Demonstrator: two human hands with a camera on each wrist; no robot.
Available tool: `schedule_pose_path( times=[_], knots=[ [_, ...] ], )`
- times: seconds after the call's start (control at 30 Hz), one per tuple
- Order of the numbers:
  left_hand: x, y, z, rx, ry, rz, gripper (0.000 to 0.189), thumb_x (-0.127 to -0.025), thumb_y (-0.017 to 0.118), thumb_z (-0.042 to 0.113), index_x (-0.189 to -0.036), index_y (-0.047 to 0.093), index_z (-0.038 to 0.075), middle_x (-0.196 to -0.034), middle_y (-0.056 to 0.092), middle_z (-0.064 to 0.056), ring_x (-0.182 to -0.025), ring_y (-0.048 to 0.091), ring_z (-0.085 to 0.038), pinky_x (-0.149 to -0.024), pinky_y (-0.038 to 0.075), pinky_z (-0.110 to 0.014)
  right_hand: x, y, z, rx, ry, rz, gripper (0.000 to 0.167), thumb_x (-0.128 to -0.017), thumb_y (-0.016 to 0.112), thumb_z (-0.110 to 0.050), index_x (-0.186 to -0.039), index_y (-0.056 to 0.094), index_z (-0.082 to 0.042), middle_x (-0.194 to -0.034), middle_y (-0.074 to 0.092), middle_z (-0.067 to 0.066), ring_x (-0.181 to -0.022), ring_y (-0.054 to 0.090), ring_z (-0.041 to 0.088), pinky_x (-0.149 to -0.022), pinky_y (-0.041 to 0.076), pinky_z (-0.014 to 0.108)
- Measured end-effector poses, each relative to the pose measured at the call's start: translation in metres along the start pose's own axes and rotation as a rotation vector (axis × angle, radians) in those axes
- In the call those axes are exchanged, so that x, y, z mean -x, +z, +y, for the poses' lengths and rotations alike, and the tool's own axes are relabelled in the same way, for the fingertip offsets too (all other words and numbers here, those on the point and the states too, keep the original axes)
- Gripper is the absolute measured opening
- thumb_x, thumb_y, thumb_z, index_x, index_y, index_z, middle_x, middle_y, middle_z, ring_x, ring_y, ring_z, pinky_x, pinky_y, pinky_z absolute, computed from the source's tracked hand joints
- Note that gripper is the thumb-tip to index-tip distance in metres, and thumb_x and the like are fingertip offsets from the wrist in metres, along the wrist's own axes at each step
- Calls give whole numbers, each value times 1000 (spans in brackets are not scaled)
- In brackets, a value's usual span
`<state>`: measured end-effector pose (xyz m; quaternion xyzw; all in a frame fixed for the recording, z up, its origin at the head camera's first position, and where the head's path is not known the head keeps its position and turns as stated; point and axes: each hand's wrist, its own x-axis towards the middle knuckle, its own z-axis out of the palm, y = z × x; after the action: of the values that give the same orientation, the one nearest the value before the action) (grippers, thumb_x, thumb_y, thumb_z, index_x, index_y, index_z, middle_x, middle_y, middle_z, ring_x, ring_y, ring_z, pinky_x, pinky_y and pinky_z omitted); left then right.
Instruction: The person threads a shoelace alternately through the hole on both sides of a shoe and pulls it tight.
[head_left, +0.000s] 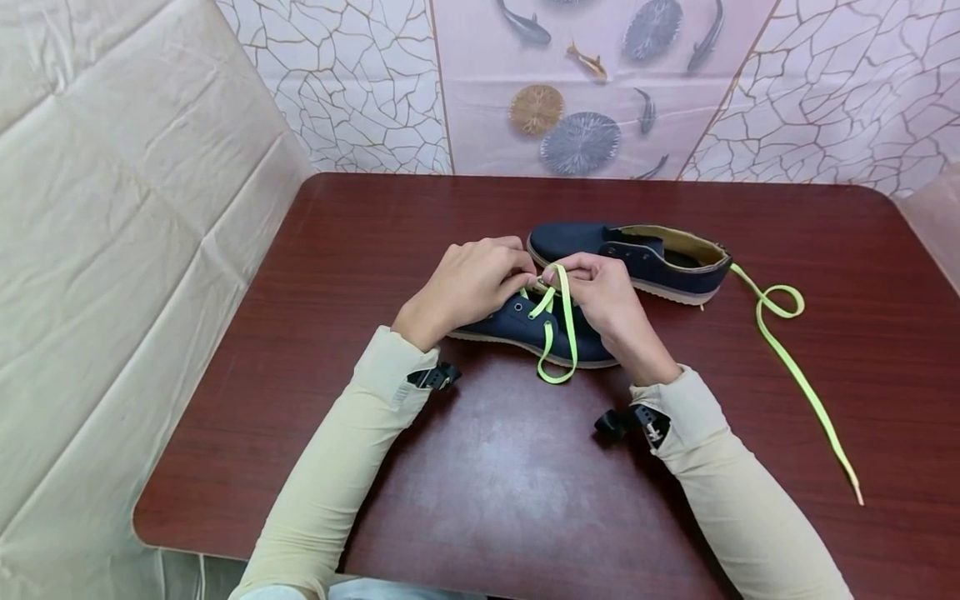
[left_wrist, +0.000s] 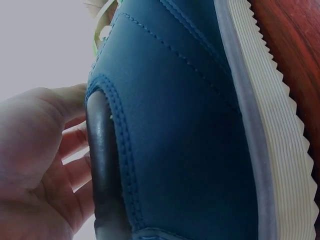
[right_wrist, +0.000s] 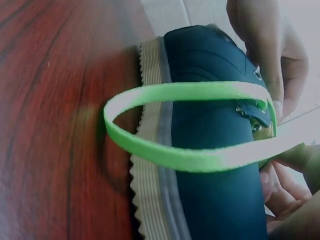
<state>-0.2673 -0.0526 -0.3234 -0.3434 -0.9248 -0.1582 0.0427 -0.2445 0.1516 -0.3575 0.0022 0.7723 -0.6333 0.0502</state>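
Observation:
A dark blue shoe (head_left: 510, 325) lies on the table, its toe toward the right, with a neon yellow-green shoelace (head_left: 570, 325) through some of its eyelets. My left hand (head_left: 480, 279) holds the shoe's eyelet edge with thumb and fingers; its palm (left_wrist: 30, 145) is beside the shoe's opening in the left wrist view. Close by, my right hand (head_left: 603, 296) pinches the shoelace at the top of the eyelets. A loop of lace (right_wrist: 190, 157) hangs over the shoe's side in the right wrist view. The exact fingertip contact is partly hidden.
Behind the right hand stands a second dark blue shoe (head_left: 682, 271), toe to the left. From its heel end another yellow-green shoelace (head_left: 795, 367) trails across the brown table (head_left: 480, 467) to the right. A patterned backdrop (head_left: 360, 83) rises behind the table's far edge.

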Motion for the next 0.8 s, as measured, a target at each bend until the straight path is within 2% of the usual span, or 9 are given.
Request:
schedule_pose_path(
  times=[0.17, 0.27, 0.37, 0.47, 0.63, 0.7, 0.8],
  knots=[
    [0, 0, 1, 3, 4, 2, 14, -106, 66, 31, -106, 80, 29, -104, 64, 12, -91, 66, -12, -67, 50, -39, 0, 4, 3, -70, -31, 19, 25, -101, 73, -12, -114, 71, 9, -77, 75, -14, -83, 72, 3, -75, 54, 18],
    [-1, 1, 0, 3, 4, 1, 14, -106, 66, 31, -106, 80, 30, -104, 65, 13, -91, 66, -12, -67, 50, -39, 0, 5, 4, -64, -38, 20, 25, -101, 73, -11, -113, 72, 10, -76, 75, -14, -82, 73, 3, -75, 55, 18],
    [-1, 1, 1, 6, 5, 1, 14, -106, 66, 32, -107, 80, 30, -104, 64, 13, -91, 66, -11, -66, 50, -38, 0, 2, 2, 0, -17, -3, 27, -101, 73, -16, -114, 74, 8, -81, 76, -13, -89, 71, 6, -81, 53, 20],
    [-2, 0, 1, 11, 5, -2, 15, -106, 66, 32, -107, 80, 29, -103, 64, 13, -90, 66, -11, -66, 50, -38, 0, -3, -2, 95, 20, -48, 31, -104, 70, -22, -118, 75, 5, -100, 77, -5, -103, 65, 13, -89, 47, 24],
    [-2, 0, 1, 13, 12, -7, 15, -107, 65, 32, -108, 80, 30, -104, 63, 13, -89, 65, -10, -65, 48, -36, 0, -7, -7, 195, 71, -101, 36, -106, 67, -29, -119, 74, 3, -121, 68, 8, -116, 53, 22, -101, 40, 33],
    [-1, 0, 0, 26, 32, 3, 14, -107, 65, 31, -108, 80, 30, -104, 63, 14, -90, 65, -9, -64, 48, -35, -1, -7, -8, 210, 92, -115, 37, -105, 67, -31, -118, 74, 3, -121, 66, 8, -119, 51, 23, -105, 38, 36],
    [2, 2, -3, 52, 101, 30, 14, -108, 64, 26, -107, 78, 30, -105, 63, 14, -94, 62, -7, -64, 48, -32, -2, -6, -8, 225, 124, -141, 39, -106, 65, -34, -116, 74, 3, -120, 62, 8, -116, 47, 24, -102, 36, 37]
  ],
)
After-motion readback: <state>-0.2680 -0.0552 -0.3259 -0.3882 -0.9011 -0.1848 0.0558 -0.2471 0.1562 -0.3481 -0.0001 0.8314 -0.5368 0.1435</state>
